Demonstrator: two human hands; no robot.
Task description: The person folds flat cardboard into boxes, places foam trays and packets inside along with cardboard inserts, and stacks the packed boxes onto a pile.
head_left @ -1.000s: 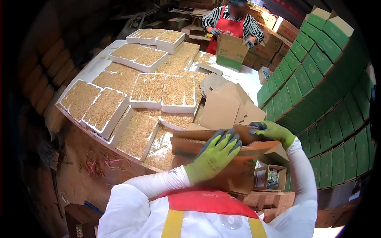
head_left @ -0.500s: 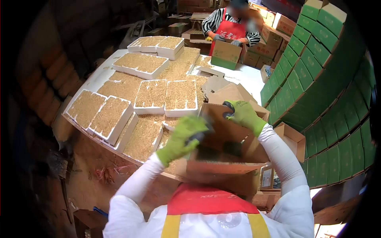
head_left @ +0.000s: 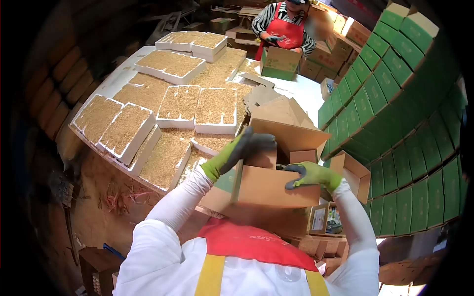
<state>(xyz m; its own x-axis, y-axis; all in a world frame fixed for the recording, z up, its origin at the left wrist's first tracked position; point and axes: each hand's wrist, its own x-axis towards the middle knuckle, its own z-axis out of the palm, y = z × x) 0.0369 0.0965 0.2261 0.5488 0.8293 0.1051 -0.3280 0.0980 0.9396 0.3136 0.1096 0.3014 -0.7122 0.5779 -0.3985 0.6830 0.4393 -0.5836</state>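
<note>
A brown cardboard carton (head_left: pixel 232 182) stands before me with its top flaps up. My left hand (head_left: pixel 247 146), in a green glove with dark fingers, reaches over the carton's left side. Its fingers are stretched out flat and hold nothing. My right hand (head_left: pixel 316 176), in the same kind of glove, grips the near carton flap (head_left: pixel 271 189) by its upper edge toward the right. Beyond the hands rises the far flap (head_left: pixel 289 132), and a small side flap (head_left: pixel 302 156) shows between. The bottom of the carton is hidden.
White foam trays (head_left: pixel 216 111) filled with tan granular material cover the table's left. Cardboard pieces (head_left: pixel 259 97) lie behind the carton. Stacked green boxes (head_left: pixel 360 108) wall the right, near an open box (head_left: pixel 353 172). Across the table a person (head_left: pixel 286 29) stands at another carton (head_left: pixel 280 63).
My left hand has flattened and moved slightly right and up. My right hand has come down from the far side onto the near flap, which now stands raised. The other person's carton has opened.
</note>
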